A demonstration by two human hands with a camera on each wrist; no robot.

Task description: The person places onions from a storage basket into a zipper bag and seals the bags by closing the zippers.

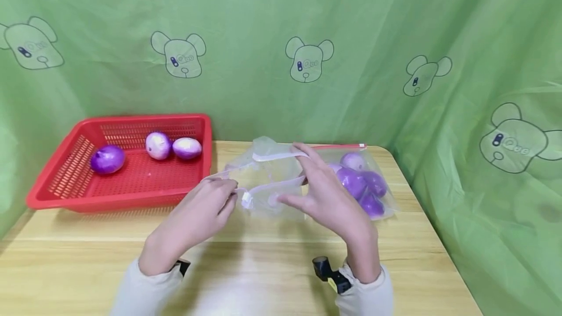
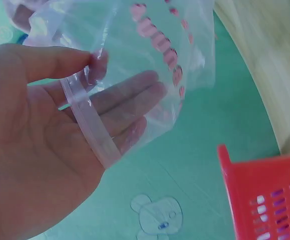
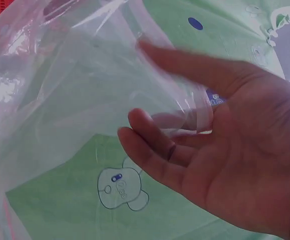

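A clear plastic zip bag is held above the table with its mouth spread apart. My left hand pinches the bag's left edge between thumb and fingers; in the left wrist view, the fingers show through the film. On the other side, my right hand touches the bag's mouth, thumb and index finger spread wide. In the right wrist view, the thumb stands apart from the other fingers, some of which lie partly behind the film.
At left stands a red plastic basket with purple onions in it. A filled bag with a red zip strip and several purple onions lies behind my right hand. Green curtain surrounds the wooden table.
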